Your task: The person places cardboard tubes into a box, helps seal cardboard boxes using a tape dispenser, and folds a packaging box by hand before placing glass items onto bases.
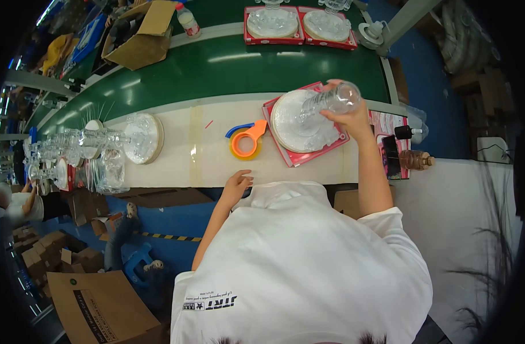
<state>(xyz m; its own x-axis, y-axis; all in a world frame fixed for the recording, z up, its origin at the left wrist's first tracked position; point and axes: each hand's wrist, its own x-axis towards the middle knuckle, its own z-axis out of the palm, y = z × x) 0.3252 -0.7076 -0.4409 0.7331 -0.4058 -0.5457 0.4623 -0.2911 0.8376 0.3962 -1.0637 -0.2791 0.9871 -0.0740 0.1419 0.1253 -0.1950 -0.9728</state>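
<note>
My right hand (347,117) is wrapped around a clear, ribbed plastic cylinder (344,98), tilted over a round white disc (288,123). Clear plastic wrap lies on that disc, which sits in a shallow red box (291,159) on the bench. At the bench's near edge, my left hand (237,186) is held with loosely bent fingers and nothing visible in it. Beyond it, closer to the red box, lies an orange and blue tape dispenser (245,142) with a roll of tape.
Left along the bench stand a wrapped white disc (150,137) and several clear plastic parts (73,140). Past the bench runs a green conveyor (228,71) carrying red boxes (272,41), a carton (139,49) and a bottle (188,22). At right lie a phone (391,157) and a brown bottle (416,160).
</note>
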